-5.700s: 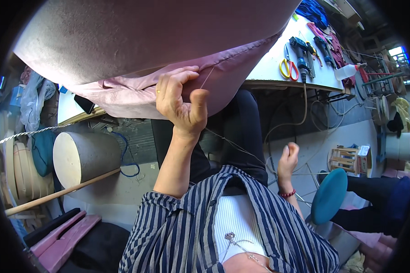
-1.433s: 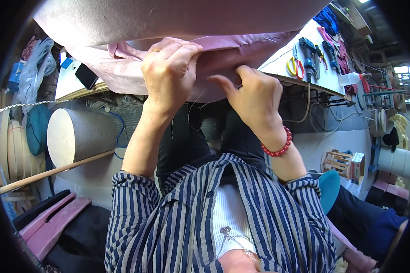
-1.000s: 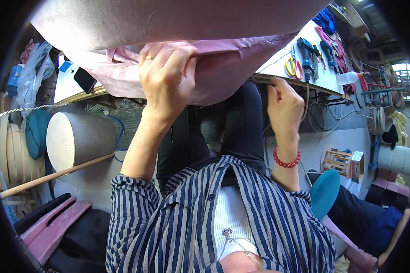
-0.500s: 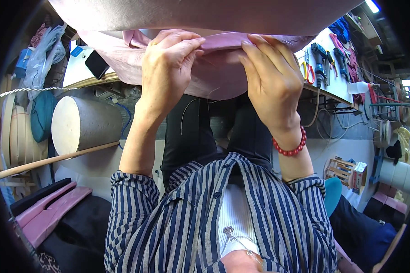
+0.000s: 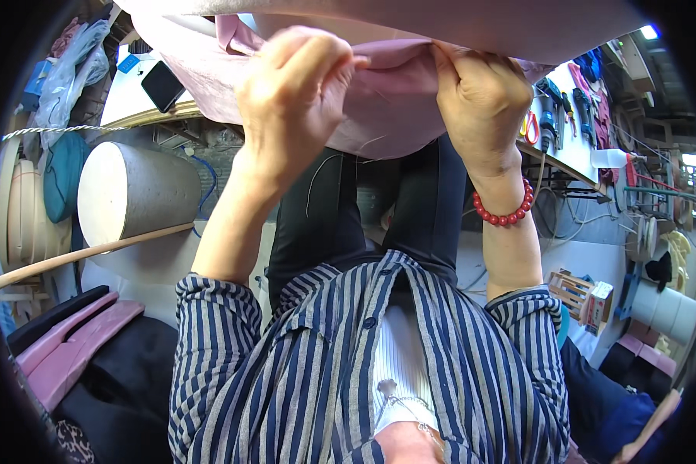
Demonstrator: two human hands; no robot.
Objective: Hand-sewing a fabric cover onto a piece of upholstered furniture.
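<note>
A large pale pink upholstered piece [image 5: 410, 23] arches across the top of the view, with loose pink fabric [image 5: 390, 108] hanging below its edge. My right hand [image 5: 487, 97], with a red bead bracelet [image 5: 504, 213] on its wrist, grips the fabric's edge. My left hand [image 5: 290, 100] is in front of the fabric, slightly blurred, its fingers pinched together and pointing right. What they hold, if anything, is too small to make out. A thin pale thread [image 5: 309, 189] dangles below the fabric over my dark trousers.
A phone [image 5: 162, 87] lies on the table at left, above a big pale cylinder [image 5: 139, 193] and a wooden pole [image 5: 93, 257]. On the right table are red-handled scissors [image 5: 530, 127], power tools [image 5: 548, 124] and a white bottle [image 5: 609, 158]. Pink padded pieces [image 5: 85, 348] lie lower left.
My left hand has come away from the fabric's edge, toward me. My right hand has closed from spread fingers into a grip on the edge. The upholstered piece sits slightly higher in view.
</note>
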